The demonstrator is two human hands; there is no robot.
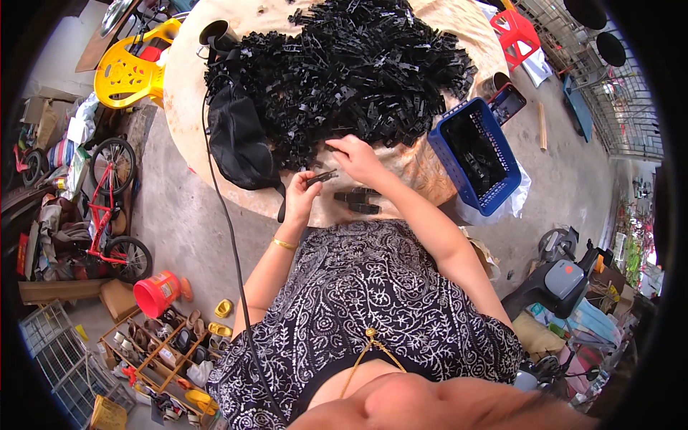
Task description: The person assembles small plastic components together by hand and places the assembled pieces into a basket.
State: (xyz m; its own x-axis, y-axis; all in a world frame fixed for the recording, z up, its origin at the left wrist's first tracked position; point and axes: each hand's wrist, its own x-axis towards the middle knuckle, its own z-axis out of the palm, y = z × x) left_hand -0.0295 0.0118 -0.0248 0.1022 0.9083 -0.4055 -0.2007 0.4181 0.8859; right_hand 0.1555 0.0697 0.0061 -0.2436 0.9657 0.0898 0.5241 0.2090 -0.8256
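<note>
My left hand [299, 195] is closed in a pinch on a small, narrow black plastic part [324, 176], which sticks out to the right from its fingertips. My right hand [356, 159] is at the near edge of a big heap of black plastic parts [351, 68], its fingers apart and partly bent, with nothing visible in them. A few black parts [358, 201] lie together in a small stack on the cloth-covered round table [188, 143], just below my right wrist. Beside my left hand lies a black cloth bag [242, 140].
A blue plastic basket [510, 192] with black parts inside stands at the table's right edge, a phone [508, 104] next to it. A black cable [233, 215] runs down past my left arm. Yellow chair [129, 64], red bicycle [100, 215] and red bucket [156, 294] are on the left.
</note>
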